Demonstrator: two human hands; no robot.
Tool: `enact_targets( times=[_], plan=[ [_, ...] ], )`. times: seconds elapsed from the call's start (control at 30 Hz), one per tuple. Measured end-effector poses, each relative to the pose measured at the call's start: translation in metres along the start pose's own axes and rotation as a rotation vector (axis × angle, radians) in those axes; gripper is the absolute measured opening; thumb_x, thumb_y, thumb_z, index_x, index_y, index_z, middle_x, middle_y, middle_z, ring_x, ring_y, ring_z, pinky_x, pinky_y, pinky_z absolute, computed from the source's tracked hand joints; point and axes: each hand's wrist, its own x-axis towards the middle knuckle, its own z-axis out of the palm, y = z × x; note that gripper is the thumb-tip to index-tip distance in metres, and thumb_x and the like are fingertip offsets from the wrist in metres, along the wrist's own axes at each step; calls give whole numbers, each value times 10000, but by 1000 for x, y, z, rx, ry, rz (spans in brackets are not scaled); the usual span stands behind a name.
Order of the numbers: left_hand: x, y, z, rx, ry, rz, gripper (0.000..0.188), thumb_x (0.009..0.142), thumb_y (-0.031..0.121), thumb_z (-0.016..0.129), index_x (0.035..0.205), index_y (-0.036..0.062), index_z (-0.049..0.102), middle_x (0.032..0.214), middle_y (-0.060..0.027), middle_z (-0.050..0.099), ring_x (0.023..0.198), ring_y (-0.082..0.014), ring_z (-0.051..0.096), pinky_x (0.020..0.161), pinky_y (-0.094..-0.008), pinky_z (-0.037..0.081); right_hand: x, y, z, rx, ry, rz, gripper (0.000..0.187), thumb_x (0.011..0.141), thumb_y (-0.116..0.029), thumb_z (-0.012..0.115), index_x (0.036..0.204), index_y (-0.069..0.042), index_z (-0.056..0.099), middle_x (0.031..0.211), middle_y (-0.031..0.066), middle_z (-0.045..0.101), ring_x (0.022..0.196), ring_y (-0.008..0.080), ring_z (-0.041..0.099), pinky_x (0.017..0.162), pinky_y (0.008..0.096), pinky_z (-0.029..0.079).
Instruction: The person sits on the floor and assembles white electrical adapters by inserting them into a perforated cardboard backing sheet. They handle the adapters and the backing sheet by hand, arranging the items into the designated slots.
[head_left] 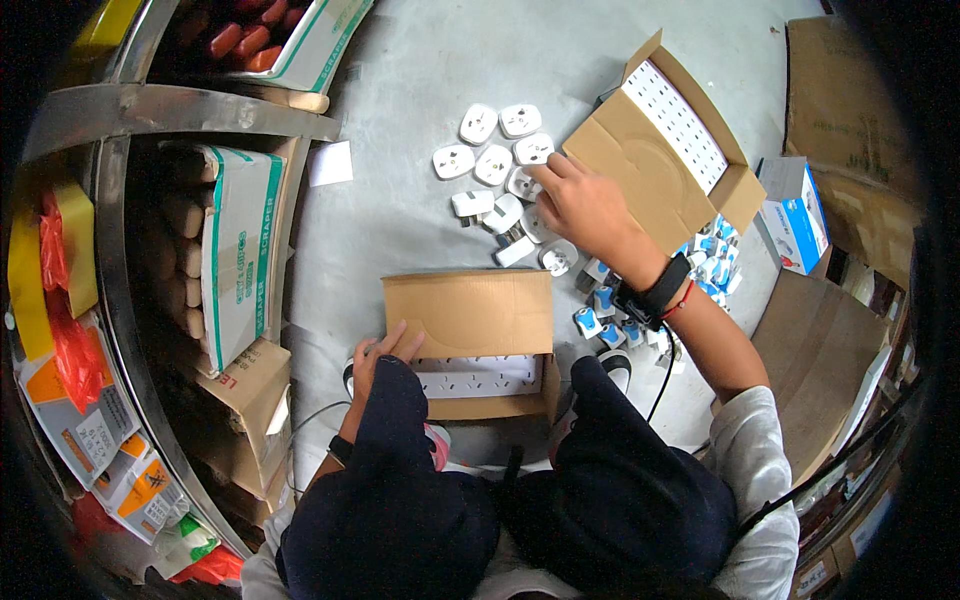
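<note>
Between my feet stands an open cardboard box [468,314], with white slotted pieces [480,378] showing inside. My left hand [384,356] grips its left side, fingers over the flap; the knee hides part of the hand. Farther out, my right hand [583,205] is closed, its thumb and fingertips on a white plug adapter [522,184] in a loose group on the floor. Several similar adapters, such as one white adapter [493,165], lie around it, some face up and some on their sides. Beneath my right wrist are small blue-and-white pieces [604,300].
A second open cardboard box [640,165] with a white slotted sheet lies at the far right, near a blue-and-white carton [796,215]. Metal shelving [180,112] with cartons borders the left. Large cardboard [815,350] stands at the right; a black cable [662,385] hangs near my right leg.
</note>
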Motion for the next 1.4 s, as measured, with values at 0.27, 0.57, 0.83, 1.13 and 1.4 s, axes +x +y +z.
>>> enact_targets(
  times=[0.27, 0.57, 0.83, 1.13, 1.4],
  plan=[
    [-3, -20, 22, -205, 88, -52, 444, 812, 141, 580, 1250, 189, 631, 1354, -114, 539, 1059, -207, 593, 902, -403, 386, 11, -29, 10, 9, 68, -251, 521, 737, -110, 634, 1249, -145, 545, 903, 56, 532, 833, 206, 572, 612, 330, 491],
    [-5, -14, 15, -151, 74, -67, 432, 819, 119, 571, 1241, 187, 638, 1341, -128, 551, 1084, -209, 593, 896, -411, 389, 17, -25, 13, -38, 172, -80, 459, 722, -146, 667, 1154, -59, 540, 934, 72, 557, 867, 231, 590, 638, 342, 506],
    [2, -14, 5, 164, 46, 159, 430, 814, 132, 595, 1239, 176, 642, 1329, -130, 564, 1091, -201, 595, 901, -399, 386, 15, 0, 6, -201, 150, 87, 505, 750, -103, 646, 1245, -97, 540, 912, 71, 573, 886, 241, 588, 715, 362, 483],
    [3, -3, 9, 8, 146, 86, 418, 812, 124, 589, 1221, 182, 654, 1329, -116, 566, 1081, -193, 593, 871, -391, 388, 43, -2, 0, -293, 246, 5, 630, 745, -130, 645, 1353, -113, 480, 910, 54, 583, 860, 213, 566, 721, 354, 419],
    [2, -1, 7, 58, 135, 71, 432, 812, 132, 584, 1235, 196, 648, 1327, -97, 568, 1044, -190, 594, 876, -374, 388, 53, -24, 23, -265, 206, -80, 540, 798, -96, 561, 1330, -175, 507, 939, 46, 583, 886, 206, 562, 722, 353, 409]
  ],
)
